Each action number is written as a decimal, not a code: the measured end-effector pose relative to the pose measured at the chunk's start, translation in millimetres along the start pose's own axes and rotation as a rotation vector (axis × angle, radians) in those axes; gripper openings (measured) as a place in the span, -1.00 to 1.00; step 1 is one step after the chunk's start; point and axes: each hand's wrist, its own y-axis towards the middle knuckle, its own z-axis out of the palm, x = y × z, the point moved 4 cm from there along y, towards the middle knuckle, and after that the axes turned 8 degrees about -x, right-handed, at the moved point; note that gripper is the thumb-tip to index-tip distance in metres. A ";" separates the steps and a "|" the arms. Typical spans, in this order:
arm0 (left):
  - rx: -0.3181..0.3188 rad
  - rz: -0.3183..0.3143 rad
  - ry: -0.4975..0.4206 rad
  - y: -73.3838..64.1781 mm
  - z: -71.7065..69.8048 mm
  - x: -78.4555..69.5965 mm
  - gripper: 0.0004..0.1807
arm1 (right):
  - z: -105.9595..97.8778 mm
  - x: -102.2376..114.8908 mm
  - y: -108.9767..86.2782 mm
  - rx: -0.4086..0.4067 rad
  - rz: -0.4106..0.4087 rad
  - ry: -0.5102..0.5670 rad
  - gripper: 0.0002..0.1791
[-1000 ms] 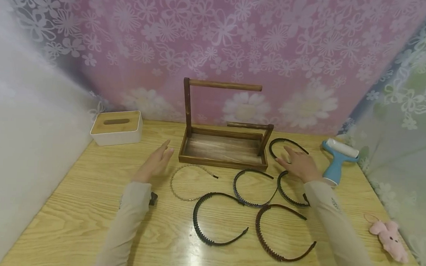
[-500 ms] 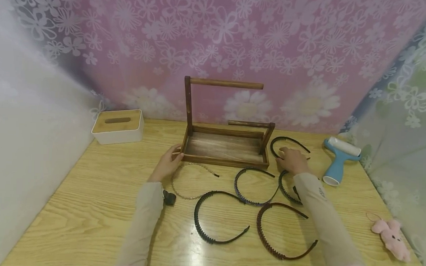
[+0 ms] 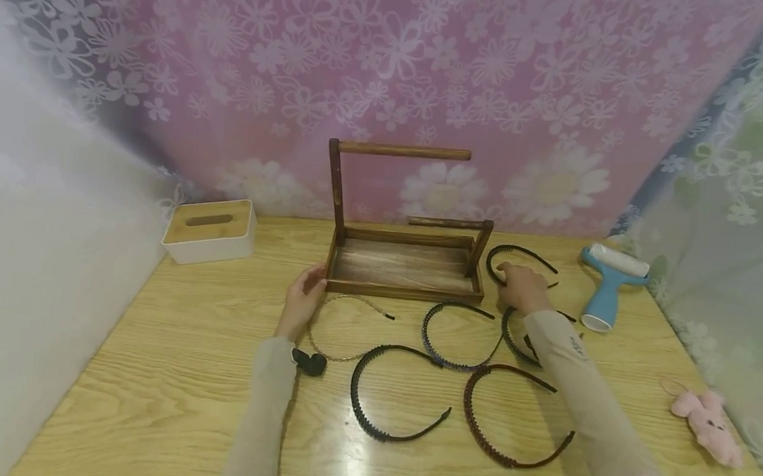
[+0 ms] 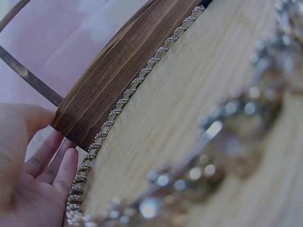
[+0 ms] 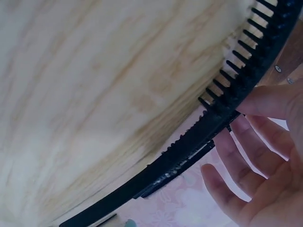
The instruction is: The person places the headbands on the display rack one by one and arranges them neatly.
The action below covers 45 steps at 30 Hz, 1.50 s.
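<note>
Brown rack (image 3: 405,291), black headband (image 5: 199,132), flowered pink wall (image 3: 388,75).

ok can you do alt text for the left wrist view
A left hand grips one corner of a dark wooden rack, with a beaded headband running beside it on a light wood table. Blurred beads cross the foreground.

Bare tabletop (image 3: 179,343) permits passage left of the left hand (image 3: 302,298); rightward, the wooden rack (image 3: 405,291) and headbands (image 3: 426,336) obstruct the way to the right hand (image 3: 525,287).
</note>
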 end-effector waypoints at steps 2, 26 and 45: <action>0.010 -0.003 0.011 -0.8 1.4 0.6 -0.58 | -2.6 0.5 -1.1 0.002 0.006 -0.019 -0.49; -0.008 -0.031 0.083 -4.3 -0.3 0.8 -0.60 | -64.6 -1.0 -20.4 -0.165 0.159 0.550 -0.43; -0.016 -0.045 0.059 -3.0 -0.4 3.5 -0.60 | -118.3 24.2 -13.1 -0.314 0.246 0.730 -0.39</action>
